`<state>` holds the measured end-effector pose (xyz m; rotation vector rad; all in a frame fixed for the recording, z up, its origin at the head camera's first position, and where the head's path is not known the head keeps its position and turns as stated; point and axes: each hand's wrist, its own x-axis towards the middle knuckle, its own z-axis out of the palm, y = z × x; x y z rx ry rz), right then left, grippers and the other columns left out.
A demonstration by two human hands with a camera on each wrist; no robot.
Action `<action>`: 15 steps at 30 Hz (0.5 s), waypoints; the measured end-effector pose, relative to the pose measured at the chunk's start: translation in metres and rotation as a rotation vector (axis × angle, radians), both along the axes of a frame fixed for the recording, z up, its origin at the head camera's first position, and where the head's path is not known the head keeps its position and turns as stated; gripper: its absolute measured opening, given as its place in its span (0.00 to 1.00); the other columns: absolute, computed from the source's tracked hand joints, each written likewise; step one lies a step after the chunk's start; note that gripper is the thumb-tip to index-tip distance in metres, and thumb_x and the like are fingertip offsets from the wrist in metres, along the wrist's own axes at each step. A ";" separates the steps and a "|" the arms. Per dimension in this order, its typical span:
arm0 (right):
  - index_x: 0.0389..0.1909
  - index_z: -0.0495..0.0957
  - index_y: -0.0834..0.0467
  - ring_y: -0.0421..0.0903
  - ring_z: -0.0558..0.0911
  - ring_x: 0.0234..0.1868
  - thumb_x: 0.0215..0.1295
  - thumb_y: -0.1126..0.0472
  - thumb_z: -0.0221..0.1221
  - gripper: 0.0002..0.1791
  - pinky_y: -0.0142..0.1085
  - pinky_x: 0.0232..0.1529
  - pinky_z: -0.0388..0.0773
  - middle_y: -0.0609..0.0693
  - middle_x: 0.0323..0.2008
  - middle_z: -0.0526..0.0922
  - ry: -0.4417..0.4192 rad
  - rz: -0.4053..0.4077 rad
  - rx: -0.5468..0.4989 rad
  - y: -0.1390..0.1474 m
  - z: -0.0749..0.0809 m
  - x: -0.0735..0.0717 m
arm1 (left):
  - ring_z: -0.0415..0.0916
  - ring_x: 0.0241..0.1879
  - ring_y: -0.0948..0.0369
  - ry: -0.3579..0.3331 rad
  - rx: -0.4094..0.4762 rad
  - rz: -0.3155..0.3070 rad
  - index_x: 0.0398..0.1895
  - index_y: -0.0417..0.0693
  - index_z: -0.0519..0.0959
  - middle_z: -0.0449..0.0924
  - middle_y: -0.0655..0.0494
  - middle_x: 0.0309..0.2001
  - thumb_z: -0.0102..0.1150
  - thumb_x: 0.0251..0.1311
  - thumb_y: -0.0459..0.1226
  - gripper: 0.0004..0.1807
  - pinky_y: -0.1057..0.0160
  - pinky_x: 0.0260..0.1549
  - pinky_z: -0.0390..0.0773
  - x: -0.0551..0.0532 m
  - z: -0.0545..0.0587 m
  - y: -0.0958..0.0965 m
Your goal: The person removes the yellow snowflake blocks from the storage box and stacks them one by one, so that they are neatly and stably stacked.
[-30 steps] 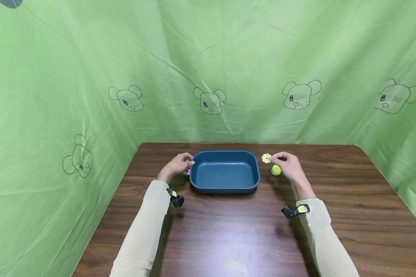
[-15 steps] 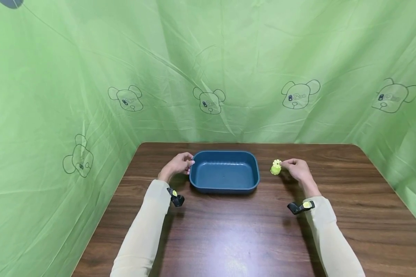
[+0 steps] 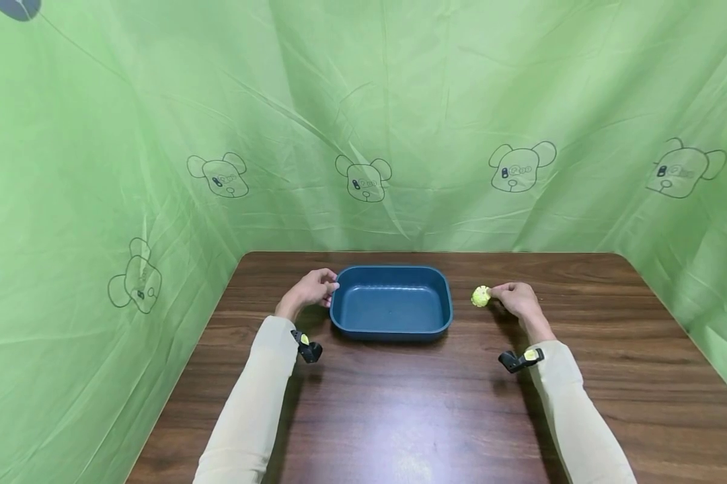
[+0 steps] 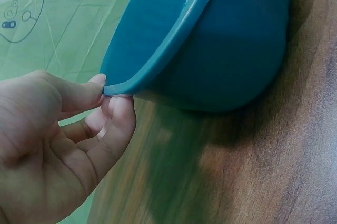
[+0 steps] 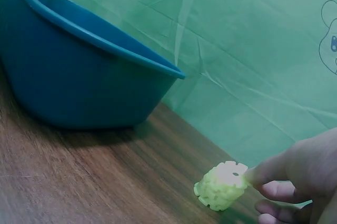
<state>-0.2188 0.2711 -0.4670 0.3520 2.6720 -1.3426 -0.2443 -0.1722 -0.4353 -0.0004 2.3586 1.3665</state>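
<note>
My left hand (image 3: 310, 290) is at the left end of a blue rectangular basin (image 3: 391, 335). In the left wrist view its thumb and fingers pinch the basin's rim (image 4: 158, 58). Right of the basin, a short stack of yellow-green notched discs (image 5: 217, 191) stands on the table, slightly tilted in the right wrist view. My right hand (image 3: 517, 299) pinches the edge of the top notched disc (image 5: 234, 171), which is paler and has a small hole in its middle. That disc lies on or just over the stack; I cannot tell whether it touches.
The dark wooden table (image 3: 363, 403) carries the basin and the stack. A green curtain (image 3: 363, 101) with bear-head outlines hangs behind the table and along both sides. Each forearm wears a black wrist strap (image 3: 305, 346) over a pale sleeve.
My right hand has brought the notched disc from beside the basin, first rightward, then down onto or just over the stack. My left hand has stayed at the basin's rim.
</note>
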 end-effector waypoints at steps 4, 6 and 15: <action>0.48 0.78 0.68 0.56 0.70 0.51 0.64 0.52 0.57 0.23 0.36 0.43 0.66 0.65 0.56 0.73 0.002 -0.012 0.020 0.000 0.000 0.000 | 0.72 0.25 0.60 0.002 0.011 0.002 0.59 0.35 0.66 0.70 0.45 0.36 0.46 0.71 0.34 0.17 0.47 0.45 0.80 -0.001 -0.002 0.001; 0.47 0.78 0.67 0.56 0.70 0.51 0.64 0.51 0.57 0.23 0.36 0.43 0.66 0.64 0.56 0.73 -0.002 -0.018 0.033 0.000 -0.001 0.000 | 0.72 0.25 0.60 -0.001 0.011 0.004 0.59 0.35 0.66 0.70 0.45 0.35 0.47 0.71 0.34 0.17 0.48 0.45 0.81 -0.001 -0.002 0.001; 0.47 0.78 0.67 0.57 0.71 0.52 0.64 0.51 0.57 0.22 0.37 0.44 0.67 0.65 0.55 0.74 0.013 -0.048 0.044 -0.002 -0.002 0.002 | 0.72 0.25 0.60 -0.014 0.014 0.009 0.61 0.35 0.65 0.71 0.44 0.35 0.46 0.71 0.34 0.18 0.49 0.43 0.81 0.000 -0.002 0.001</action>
